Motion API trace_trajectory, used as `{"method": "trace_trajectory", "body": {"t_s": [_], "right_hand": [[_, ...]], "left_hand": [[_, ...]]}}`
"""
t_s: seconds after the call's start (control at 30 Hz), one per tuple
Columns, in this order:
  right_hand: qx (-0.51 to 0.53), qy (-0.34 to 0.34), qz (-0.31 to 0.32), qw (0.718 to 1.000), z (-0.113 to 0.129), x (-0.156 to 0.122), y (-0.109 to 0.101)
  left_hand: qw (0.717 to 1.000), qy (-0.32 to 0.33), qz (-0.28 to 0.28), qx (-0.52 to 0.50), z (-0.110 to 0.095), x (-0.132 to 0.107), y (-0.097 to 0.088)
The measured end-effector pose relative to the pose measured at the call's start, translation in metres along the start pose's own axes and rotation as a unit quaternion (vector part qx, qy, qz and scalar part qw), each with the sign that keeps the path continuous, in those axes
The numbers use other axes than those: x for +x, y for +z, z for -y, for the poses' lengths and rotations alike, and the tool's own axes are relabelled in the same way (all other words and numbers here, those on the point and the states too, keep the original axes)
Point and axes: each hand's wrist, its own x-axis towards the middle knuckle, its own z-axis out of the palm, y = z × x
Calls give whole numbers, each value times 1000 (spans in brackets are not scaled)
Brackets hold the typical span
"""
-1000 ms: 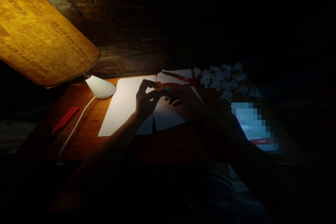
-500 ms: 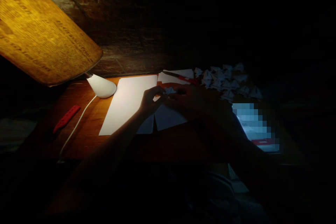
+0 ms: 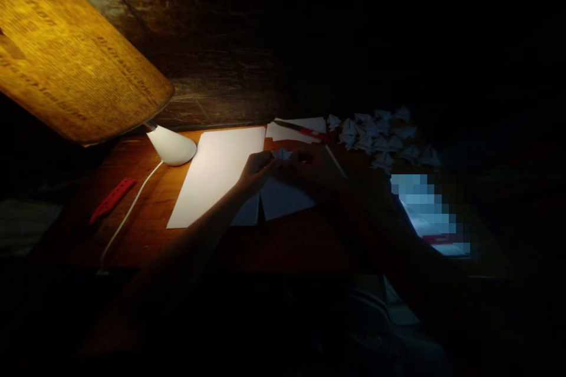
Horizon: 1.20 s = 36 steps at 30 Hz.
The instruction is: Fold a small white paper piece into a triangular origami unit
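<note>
Small folded paper piece (image 3: 283,154) sat between our two hands, low over the table where the two white sheets met. Only its pale top corner showed; fingers covered the rest. Left hand (image 3: 257,169) was closed on its left side, fingertips pinched on the paper. Right hand (image 3: 315,169) was up against the same piece from the other side, so the hands were together with no gap visible. The right hand was deep in shadow, and we could not tell whether it gripped the piece or only touched it.

Under the hands lay a smaller white sheet (image 3: 283,200), just beside a large white sheet (image 3: 212,179) on its left. Their edges ran close together; touching or overlapping, unclear which. Both lay flat on the wooden table (image 3: 150,188).

Behind the hands, near the table's far edge, was more white paper (image 3: 309,124) with a red-handled tool (image 3: 305,130) lying across it. We could not read what kind of tool. Right of that sat a heap of folded pieces (image 3: 382,135), loosely piled, well apart from the hands.

Far right was a lit screen (image 3: 427,212), blurred out. On the left, the white lamp base (image 3: 171,146) stood just beside the large sheet's far corner, with its cord (image 3: 128,212) running toward us. The printed yellow lampshade (image 3: 75,59) hung above, and a red strip (image 3: 110,200) lay left of the cord.
</note>
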Motion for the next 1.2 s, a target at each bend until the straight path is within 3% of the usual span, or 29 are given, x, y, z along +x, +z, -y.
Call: {"method": "trace_trajectory", "body": {"t_s": [0.2,0.37,0.6,0.8,1.07,1.2], "right_hand": [[62,7,47,997,-8,2,4],[109,57,89,988,-12,2,6],[159,54,40,985,-6,-5,14],[216,47,45,974,-7,-5,24],[193,43,26,980,-5,-3,19],[166,5,33,986,-6,-4,17]], "left_hand": [[1000,8,2,4,-6,1,1],[1000,-22,11,-15,-9,0,1],[995,-36,-3,-89,-4,-2,3],[981,-97,-21,-167,-20,-2,8],[972,-108,-13,-208,-16,-1,13],[963,-127,-2,-237,-11,-3,12]]}}
